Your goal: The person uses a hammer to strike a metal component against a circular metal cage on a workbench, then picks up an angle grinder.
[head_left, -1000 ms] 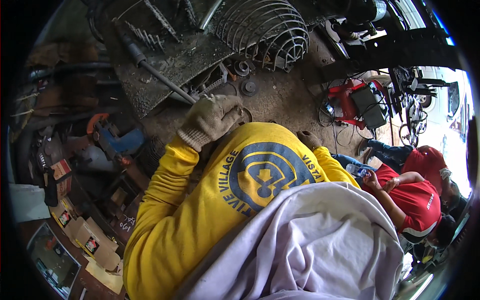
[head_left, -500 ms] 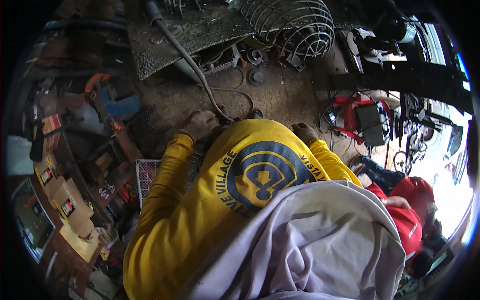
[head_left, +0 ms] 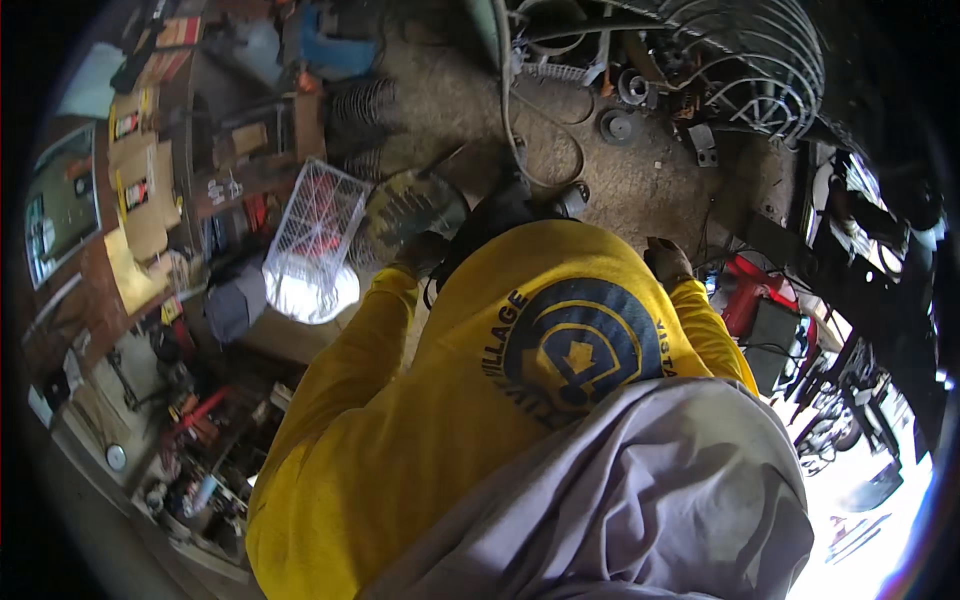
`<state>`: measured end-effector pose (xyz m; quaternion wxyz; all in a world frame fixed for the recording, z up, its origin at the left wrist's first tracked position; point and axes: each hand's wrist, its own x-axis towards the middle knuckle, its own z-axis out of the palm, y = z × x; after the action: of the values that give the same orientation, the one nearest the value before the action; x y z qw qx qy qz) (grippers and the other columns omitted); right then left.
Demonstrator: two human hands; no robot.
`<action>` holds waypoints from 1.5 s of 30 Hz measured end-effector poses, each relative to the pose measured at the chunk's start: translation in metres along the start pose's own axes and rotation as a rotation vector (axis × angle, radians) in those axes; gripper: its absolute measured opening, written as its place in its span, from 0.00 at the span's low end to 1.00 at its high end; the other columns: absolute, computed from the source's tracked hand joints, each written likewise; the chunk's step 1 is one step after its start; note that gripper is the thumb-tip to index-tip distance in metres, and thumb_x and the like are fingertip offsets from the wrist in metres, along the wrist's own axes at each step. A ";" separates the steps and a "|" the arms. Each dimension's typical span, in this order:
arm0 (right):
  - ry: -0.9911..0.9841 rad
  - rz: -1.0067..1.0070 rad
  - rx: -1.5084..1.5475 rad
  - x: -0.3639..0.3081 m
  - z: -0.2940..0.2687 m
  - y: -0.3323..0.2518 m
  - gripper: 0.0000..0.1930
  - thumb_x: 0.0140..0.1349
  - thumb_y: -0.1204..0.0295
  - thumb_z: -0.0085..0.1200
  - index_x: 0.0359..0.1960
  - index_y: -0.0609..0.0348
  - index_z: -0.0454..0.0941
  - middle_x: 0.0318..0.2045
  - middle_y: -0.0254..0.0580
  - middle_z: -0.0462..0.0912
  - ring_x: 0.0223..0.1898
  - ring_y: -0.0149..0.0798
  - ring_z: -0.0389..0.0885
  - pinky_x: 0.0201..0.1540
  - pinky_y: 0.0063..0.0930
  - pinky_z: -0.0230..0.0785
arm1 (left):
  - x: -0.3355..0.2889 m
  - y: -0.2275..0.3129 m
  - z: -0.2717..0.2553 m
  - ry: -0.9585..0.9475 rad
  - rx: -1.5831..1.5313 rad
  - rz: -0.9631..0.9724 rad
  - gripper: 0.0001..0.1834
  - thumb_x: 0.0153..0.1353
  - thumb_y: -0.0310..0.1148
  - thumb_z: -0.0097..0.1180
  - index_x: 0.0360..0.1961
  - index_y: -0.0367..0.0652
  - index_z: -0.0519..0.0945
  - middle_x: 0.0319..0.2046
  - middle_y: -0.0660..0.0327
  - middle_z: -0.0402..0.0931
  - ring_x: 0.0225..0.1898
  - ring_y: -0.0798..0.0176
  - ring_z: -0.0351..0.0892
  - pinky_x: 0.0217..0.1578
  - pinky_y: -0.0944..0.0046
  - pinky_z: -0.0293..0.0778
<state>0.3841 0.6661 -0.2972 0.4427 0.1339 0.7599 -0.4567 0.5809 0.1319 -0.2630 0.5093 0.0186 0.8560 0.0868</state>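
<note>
My left hand (head_left: 425,252) hangs low beside my yellow-sleeved body, dark and partly in shadow. Its fingers do not show clearly enough to tell whether they hold anything. Closest to it is a round, slotted metal plate (head_left: 410,205), and I cannot make out whether the two touch. On the other side, my right hand (head_left: 668,260) hangs over the floor. Its fingers look loosely stretched, with nothing visible in them. Left of the slotted plate stands a white plastic crate (head_left: 312,220).
Coil springs (head_left: 360,105) and a blue metal part (head_left: 337,48) lie far left. A grey cable (head_left: 507,110) runs down ahead of me, near a round disc (head_left: 616,126). A wire cage (head_left: 765,70) juts in at far right. Red equipment (head_left: 745,297) stands to the right.
The view has swung left: the floor items and wire cage now appear further right. The slotted plate and the whole crate have come into sight. The person in red is out of view.
</note>
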 end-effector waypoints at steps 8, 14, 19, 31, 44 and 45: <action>-0.156 -0.395 -0.579 0.009 -0.038 -0.007 0.18 0.74 0.54 0.46 0.31 0.53 0.75 0.17 0.33 0.72 0.17 0.35 0.71 0.22 0.35 0.65 | 0.001 0.055 0.041 0.059 -0.674 -0.228 0.33 0.55 0.57 0.60 0.51 0.40 0.85 0.49 0.44 0.84 0.53 0.43 0.83 0.54 0.52 0.78; -0.208 0.157 0.123 0.043 -0.055 -0.054 0.15 0.74 0.55 0.47 0.32 0.49 0.73 0.18 0.30 0.69 0.17 0.33 0.68 0.21 0.32 0.62 | -0.011 0.077 0.028 0.210 -0.980 -0.304 0.33 0.54 0.56 0.61 0.51 0.40 0.85 0.48 0.43 0.84 0.50 0.43 0.85 0.54 0.53 0.78; -0.134 0.106 0.205 0.063 -0.061 -0.069 0.15 0.73 0.54 0.50 0.42 0.52 0.77 0.20 0.31 0.72 0.18 0.33 0.70 0.23 0.33 0.65 | 0.012 0.070 0.027 0.207 -0.871 -0.234 0.31 0.54 0.54 0.60 0.50 0.41 0.86 0.47 0.43 0.84 0.50 0.42 0.84 0.54 0.53 0.78; -0.142 -0.755 -1.083 0.044 -0.058 -0.018 0.19 0.60 0.60 0.52 0.47 0.58 0.82 0.43 0.59 0.85 0.46 0.62 0.84 0.47 0.53 0.76 | 0.031 0.041 0.007 0.352 -0.422 0.008 0.21 0.56 0.47 0.54 0.40 0.42 0.88 0.41 0.44 0.85 0.48 0.40 0.84 0.49 0.45 0.78; 0.009 0.197 -0.220 0.053 -0.025 -0.086 0.16 0.62 0.59 0.52 0.42 0.56 0.83 0.40 0.55 0.86 0.42 0.56 0.84 0.45 0.50 0.75 | 0.060 -0.082 -0.128 0.499 0.007 -0.016 0.17 0.60 0.41 0.56 0.45 0.44 0.86 0.47 0.45 0.83 0.48 0.42 0.84 0.50 0.46 0.78; 0.019 0.206 -0.219 0.058 -0.020 -0.093 0.16 0.62 0.58 0.52 0.42 0.56 0.83 0.40 0.55 0.86 0.41 0.56 0.85 0.44 0.50 0.75 | 0.060 -0.096 -0.146 0.589 -0.061 -0.038 0.18 0.59 0.42 0.58 0.45 0.44 0.86 0.48 0.45 0.83 0.48 0.42 0.84 0.51 0.46 0.78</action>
<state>0.2831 0.6197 -0.2856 0.4920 0.1664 0.7915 -0.3221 0.4296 0.0255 -0.2628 0.2408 -0.0387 0.9642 0.1043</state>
